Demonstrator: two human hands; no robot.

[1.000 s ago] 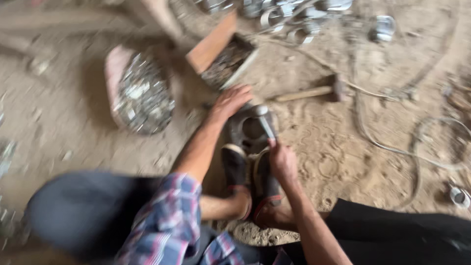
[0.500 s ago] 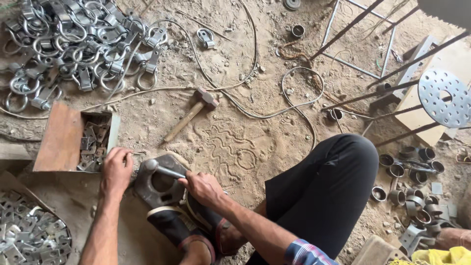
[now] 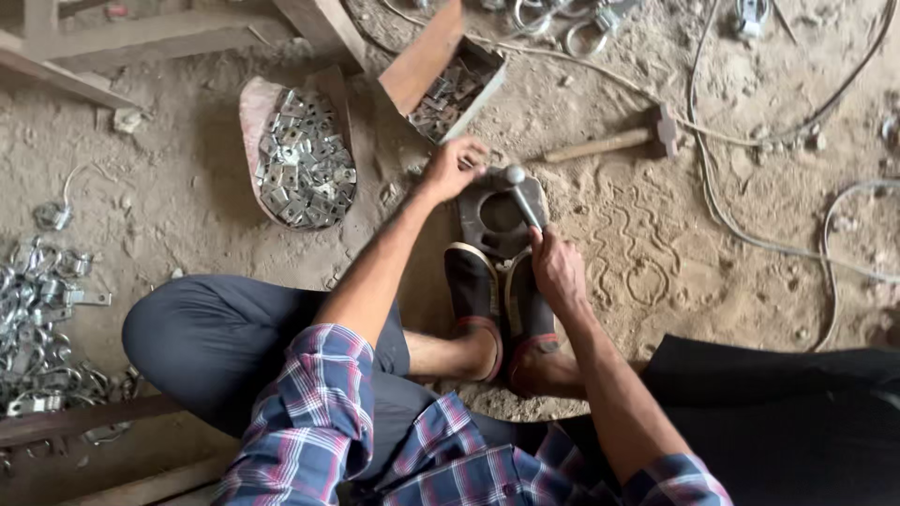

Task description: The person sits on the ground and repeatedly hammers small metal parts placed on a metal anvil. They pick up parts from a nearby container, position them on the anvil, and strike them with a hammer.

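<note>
At the bottom of the frame sat the person in a plaid shirt (image 3: pixel 319 422), knees spread on the sandy floor (image 3: pixel 187 187), both shoes (image 3: pixel 497 300) pressed against the near edge of a dark metal block (image 3: pixel 497 214) in the centre. The right hand (image 3: pixel 558 272) was clamped around the lower end of a steel rod (image 3: pixel 520 199), whose rounded top leaned over the block's round hole. The left hand (image 3: pixel 453 169) rested on the block's upper left corner, fingers curled loosely over the edge, gripping nothing separate. The block looked heavy, rigid and unlikely to slip, best steadied at its corners; the rod seemed stiff and smooth, calling for a full fist low on the shaft. Farther up lay a tray of small metal plates (image 3: pixel 302 155) at upper left, an open wooden box (image 3: pixel 445 75) of similar parts at top centre, and a hammer (image 3: pixel 619 141) to the upper right
</note>
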